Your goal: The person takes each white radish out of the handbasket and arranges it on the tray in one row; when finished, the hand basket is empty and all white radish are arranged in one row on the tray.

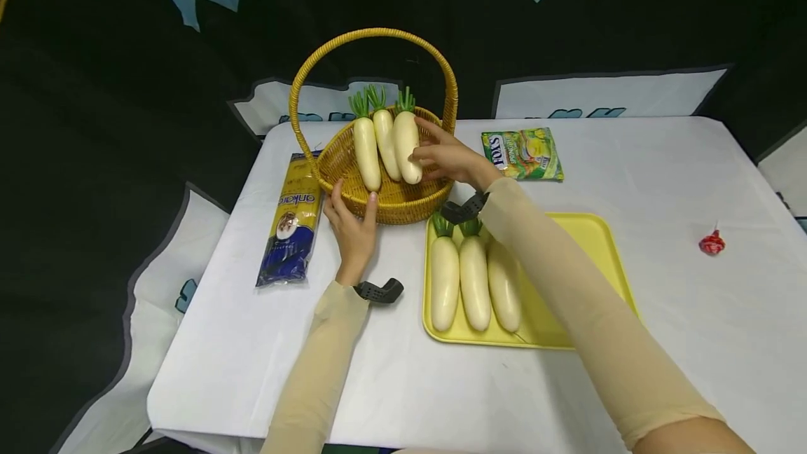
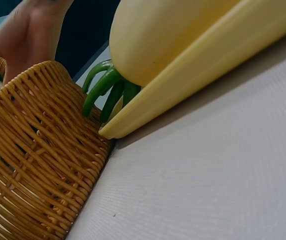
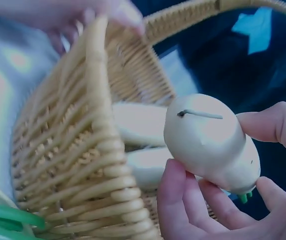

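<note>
Toward the far side of the white-clothed surface (image 1: 394,377): one golden wicker basket (image 1: 403,215) with arched handle. Right hand (image 1: 450,158) pinching one plump white radish with green leaf stubs (image 1: 405,146) over the basket, beside two matching radishes (image 1: 366,153) inside. Left hand (image 1: 356,237) at the near-left rim, thumb and forefinger spread; whether gripping, hard to tell. Nearer, rightward: one yellow rectangular tray (image 1: 592,247), three further white radishes (image 1: 474,289).

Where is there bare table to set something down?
White cloth lies bare between the yellow tray and red candy, and from the blue-yellow packet to the near left corner. Crowded: around the basket and among the tray's radishes.
</note>
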